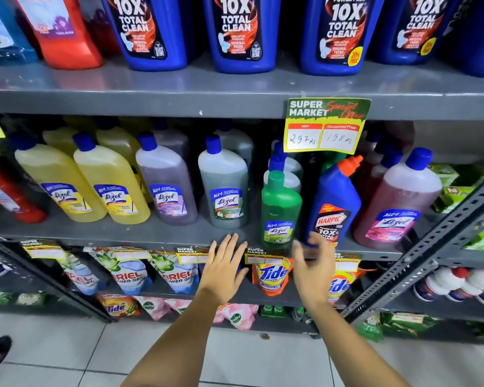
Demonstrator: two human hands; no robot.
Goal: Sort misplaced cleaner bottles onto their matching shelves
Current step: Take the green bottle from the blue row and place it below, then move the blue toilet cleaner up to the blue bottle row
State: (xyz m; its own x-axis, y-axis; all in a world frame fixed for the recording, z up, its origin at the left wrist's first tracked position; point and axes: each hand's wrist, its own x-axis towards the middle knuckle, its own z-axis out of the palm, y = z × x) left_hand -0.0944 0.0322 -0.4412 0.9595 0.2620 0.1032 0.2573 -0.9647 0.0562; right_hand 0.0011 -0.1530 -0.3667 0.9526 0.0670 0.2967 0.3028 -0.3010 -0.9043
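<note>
Hands hover empty with fingers spread before the middle shelf (123, 233). The misplaced Harpic bottle (333, 199) stands upright among Lizol bottles, just above the right hand (313, 263), probably nearer than the left hand (224, 266).

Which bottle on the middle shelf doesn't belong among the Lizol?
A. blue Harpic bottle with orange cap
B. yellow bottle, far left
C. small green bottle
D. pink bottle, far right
A: the blue Harpic bottle matches the Harpic row on the shelf above.
</note>
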